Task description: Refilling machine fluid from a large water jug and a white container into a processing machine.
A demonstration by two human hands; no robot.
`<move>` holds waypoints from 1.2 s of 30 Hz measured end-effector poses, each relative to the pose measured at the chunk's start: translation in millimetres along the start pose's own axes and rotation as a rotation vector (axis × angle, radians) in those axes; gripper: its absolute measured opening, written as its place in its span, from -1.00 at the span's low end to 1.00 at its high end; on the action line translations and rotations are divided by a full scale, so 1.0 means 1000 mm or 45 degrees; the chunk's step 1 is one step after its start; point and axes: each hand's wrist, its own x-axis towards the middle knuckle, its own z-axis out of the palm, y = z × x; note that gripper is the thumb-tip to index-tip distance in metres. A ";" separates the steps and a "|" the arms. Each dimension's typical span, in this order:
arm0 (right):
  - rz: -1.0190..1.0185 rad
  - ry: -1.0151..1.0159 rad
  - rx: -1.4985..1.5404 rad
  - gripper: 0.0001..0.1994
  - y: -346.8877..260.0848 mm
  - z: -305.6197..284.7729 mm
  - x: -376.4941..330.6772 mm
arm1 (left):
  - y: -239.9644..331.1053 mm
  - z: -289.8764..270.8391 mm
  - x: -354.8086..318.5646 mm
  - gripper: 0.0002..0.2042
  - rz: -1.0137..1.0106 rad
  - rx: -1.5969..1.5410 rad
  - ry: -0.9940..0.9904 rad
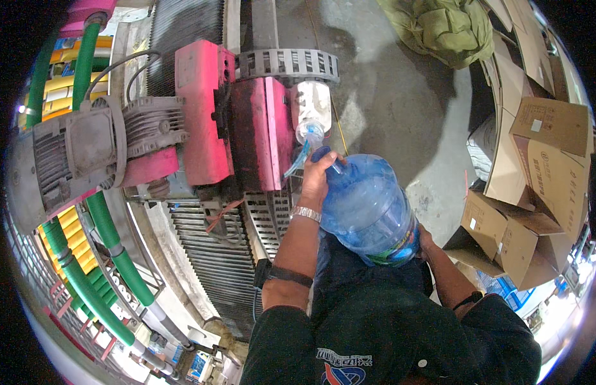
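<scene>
A large translucent blue water jug (365,199) lies tilted across the front of my body. Its neck points up and left toward a clear plastic piece (312,133), which sits at the mouth of a white container (312,102) beside the pink machine. I cannot tell whether liquid is flowing. My left hand (318,174), with a metal-banded watch on its wrist, is closed round the jug near its neck. At the jug's lower right end, my right hand (426,245) holds the base, its fingers mostly hidden behind it. A light blue strip (297,160) hangs by the clear piece.
The pink machine housing (205,115) with a grey motor (93,141) stands close on my left, above ribbed covers (211,256). Green hoses (112,237) run farther left. Cardboard boxes (513,224) are at right, and an olive cloth bundle (442,32) lies on the far floor.
</scene>
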 end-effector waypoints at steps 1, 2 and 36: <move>-0.005 -0.029 0.047 -0.44 0.001 0.000 0.000 | 0.000 0.002 -0.001 -0.75 -0.003 -0.001 -0.003; -0.011 -0.058 0.094 -0.44 0.001 -0.001 0.000 | 0.000 0.004 -0.001 -0.76 -0.002 -0.005 0.009; 0.054 0.021 -0.011 -0.43 0.000 -0.005 0.009 | -0.003 0.000 0.008 -0.79 -0.042 -0.003 0.037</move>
